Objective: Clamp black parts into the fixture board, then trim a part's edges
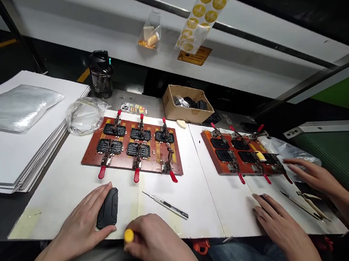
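Note:
My left hand (85, 218) grips a black plastic cover (109, 208) on the white table surface, with the fingers along its left side and the thumb at its near end. Closed in a fist, my right hand (158, 239) holds a small tool with a round yellow end (129, 236); the rest of it is hidden. A slim craft knife (166, 204) lies just beyond my right hand. Farther off is a red-brown fixture board (131, 165) with red-handled toggle clamps. Black plastic parts (114, 130) sit under several clamps, while the near right position holds no part.
On the right, a co-worker's hands (277, 220) are beside a second clamp board (220, 166) and pliers (313, 205). White sheets (0, 158) are stacked at left. Behind stand a dark bottle (101, 75), a cardboard box (182, 114) and a clear bag (85, 115).

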`<state>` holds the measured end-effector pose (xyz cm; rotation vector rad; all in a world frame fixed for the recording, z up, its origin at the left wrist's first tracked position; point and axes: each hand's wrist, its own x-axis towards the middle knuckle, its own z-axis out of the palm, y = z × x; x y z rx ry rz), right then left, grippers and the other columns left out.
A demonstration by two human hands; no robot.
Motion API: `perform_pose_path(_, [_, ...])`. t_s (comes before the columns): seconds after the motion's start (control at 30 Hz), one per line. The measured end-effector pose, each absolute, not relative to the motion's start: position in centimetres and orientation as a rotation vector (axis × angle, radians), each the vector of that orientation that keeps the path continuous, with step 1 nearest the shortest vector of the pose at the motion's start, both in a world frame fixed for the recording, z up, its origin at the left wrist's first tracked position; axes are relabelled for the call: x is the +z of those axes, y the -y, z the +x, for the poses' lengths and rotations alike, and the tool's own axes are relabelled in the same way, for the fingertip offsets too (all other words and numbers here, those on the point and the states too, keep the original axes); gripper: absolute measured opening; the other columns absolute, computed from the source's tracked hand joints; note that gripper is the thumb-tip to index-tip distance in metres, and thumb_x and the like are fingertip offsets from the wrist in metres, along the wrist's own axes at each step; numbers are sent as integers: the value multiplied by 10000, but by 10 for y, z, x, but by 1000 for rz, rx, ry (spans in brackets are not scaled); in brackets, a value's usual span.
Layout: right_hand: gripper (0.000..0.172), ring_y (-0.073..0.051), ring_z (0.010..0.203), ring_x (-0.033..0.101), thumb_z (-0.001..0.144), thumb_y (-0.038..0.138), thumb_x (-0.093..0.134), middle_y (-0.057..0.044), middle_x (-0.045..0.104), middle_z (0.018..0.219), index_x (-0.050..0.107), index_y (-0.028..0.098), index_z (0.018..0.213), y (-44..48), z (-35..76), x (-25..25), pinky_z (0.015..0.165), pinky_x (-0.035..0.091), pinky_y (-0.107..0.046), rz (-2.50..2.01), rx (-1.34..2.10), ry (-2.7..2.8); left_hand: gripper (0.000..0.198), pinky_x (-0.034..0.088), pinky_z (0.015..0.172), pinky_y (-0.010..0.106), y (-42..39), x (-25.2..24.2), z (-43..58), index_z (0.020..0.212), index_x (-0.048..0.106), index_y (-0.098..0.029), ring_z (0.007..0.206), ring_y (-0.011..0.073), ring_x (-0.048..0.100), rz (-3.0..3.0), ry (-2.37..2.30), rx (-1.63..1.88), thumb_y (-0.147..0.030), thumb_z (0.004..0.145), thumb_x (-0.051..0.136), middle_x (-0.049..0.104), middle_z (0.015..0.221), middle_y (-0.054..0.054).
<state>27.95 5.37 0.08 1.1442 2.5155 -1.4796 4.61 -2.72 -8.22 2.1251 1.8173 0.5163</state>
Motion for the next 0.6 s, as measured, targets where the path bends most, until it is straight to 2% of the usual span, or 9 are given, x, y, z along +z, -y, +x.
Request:
perform_pose_path(0.1, [65,-92,618,482,857,170,604,49,574,712,597,193,797,-50,297,12,567,294,-210,1473,-1505,-2410,951,468,1122,533,30,-78,49,1602,117,-245,1434,322,401,1994,-1984,584,-602,888,634,402,1575,123])
perform_pose_path(0.23, [57,-107,673,500,918,232,583,36,577,766,622,200,892,-43,292,-3,615,355,-216,1689,-1656,-2387,887,487,1036,613,49,-64,45,1604,147,-286,1352,368,462,1807,-2211,541,-690,908,519,447,1517,136])
perform_pose_path(0.3, [101,-112,693,513,941,265,585,26,611,839,642,217,1009,-37,283,-17,633,378,-222,1744,-1703,-2432,837,489,1038,604,58,-61,39,1603,155,-331,1373,359,446,1812,-2181,504,-663,922,512,421,1550,107])
perform_pose_path(0.4, [205,-113,711,535,959,284,585,9,646,955,628,237,1154,-33,265,-33,666,414,-227,1752,-1758,-2521,812,443,1118,555,62,-66,32,1596,147,-368,1438,319,384,1841,-2009,531,-528,932,587,388,1589,62])
perform_pose_path(0.5, [232,-101,697,536,955,261,606,14,648,991,618,246,1186,-39,238,-38,687,430,-220,1599,-1782,-2622,853,416,1142,535,59,-77,31,1598,109,-350,1399,301,432,1710,-1927,679,-422,925,627,496,1490,71])
perform_pose_path(0.6, [237,-124,834,593,950,245,639,13,649,1032,627,263,1186,-52,206,-36,761,442,-217,1223,-1635,-2804,903,424,1128,534,58,-84,32,1602,57,-358,1339,288,491,1518,-1925,796,-391,912,639,550,1400,70])
